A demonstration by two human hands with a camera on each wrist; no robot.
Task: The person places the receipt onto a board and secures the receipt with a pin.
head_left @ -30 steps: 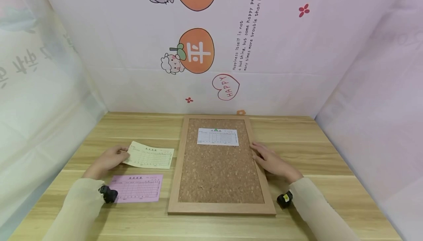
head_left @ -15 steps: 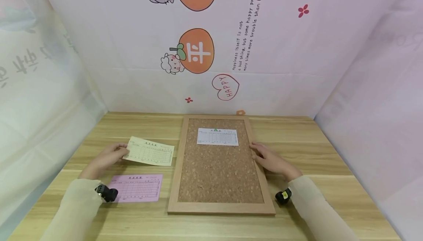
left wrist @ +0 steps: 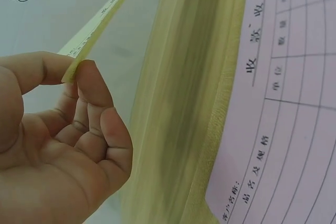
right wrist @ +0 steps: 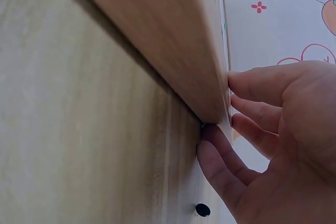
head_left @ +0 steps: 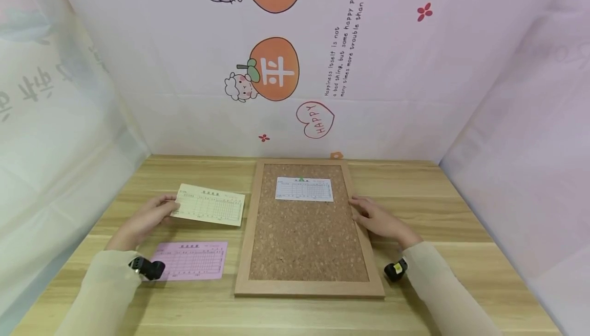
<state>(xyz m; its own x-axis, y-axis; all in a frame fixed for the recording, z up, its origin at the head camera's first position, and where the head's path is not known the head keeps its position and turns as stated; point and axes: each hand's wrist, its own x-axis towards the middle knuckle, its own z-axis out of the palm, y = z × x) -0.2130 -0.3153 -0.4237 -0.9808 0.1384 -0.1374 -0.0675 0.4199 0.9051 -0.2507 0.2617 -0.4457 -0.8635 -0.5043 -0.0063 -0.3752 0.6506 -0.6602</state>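
Note:
My left hand (head_left: pixel 149 218) pinches the left end of a yellow receipt slip (head_left: pixel 209 205) between thumb and finger. The left wrist view has this slip (left wrist: pixel 105 17) nearly edge-on, raised over the table. Below it in the head view lies a pink receipt slip (head_left: pixel 195 260), partly covered by the wrist camera. A wood-framed cork board (head_left: pixel 306 244) lies in the middle, with a white receipt slip (head_left: pixel 304 189) and a green pin (head_left: pixel 301 179) near its top. My right hand (head_left: pixel 380 221) holds the frame's right edge (right wrist: pixel 173 40), fingertips on its top face and low against its side.
The wooden table (head_left: pixel 415 187) meets a printed white cloth (head_left: pixel 392 121) at its back. More cloth hangs at both sides. A small black round object (right wrist: pixel 202 210) shows below my right fingers in the right wrist view.
My left hand has lifted the yellow slip and moved it slightly away from me, off the pink slip. The right hand and the cork board have stayed in place.

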